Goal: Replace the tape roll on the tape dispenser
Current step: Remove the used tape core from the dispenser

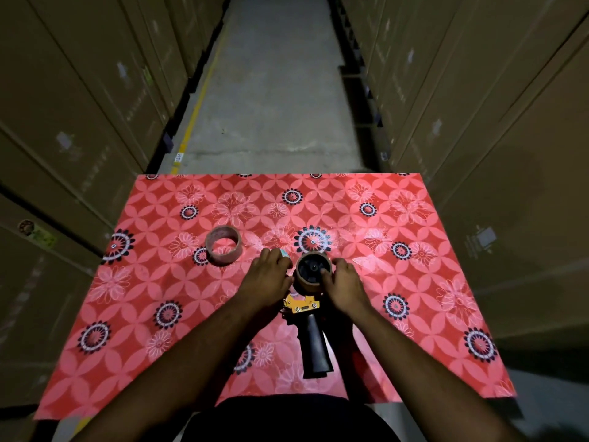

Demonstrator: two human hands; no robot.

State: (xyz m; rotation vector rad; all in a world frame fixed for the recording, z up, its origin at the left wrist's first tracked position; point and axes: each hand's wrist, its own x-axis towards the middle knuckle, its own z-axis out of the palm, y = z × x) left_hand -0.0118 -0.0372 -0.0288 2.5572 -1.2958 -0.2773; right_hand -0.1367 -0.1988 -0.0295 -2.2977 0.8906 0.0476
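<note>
Between the two hands, on the red flower-patterned table cover (414, 282), a brown tape roll (310, 279) sits on the black hub of the tape dispenser (307, 311); the right hand (345, 283) curls its fingers around the roll's right side with a fingertip on its rim, and the left hand (266, 277) presses against its left side. Toward the person from that grip come the dispenser's yellow plate and black handle, while a second roll (223, 245) stands apart, beyond and left of the left hand.
</note>
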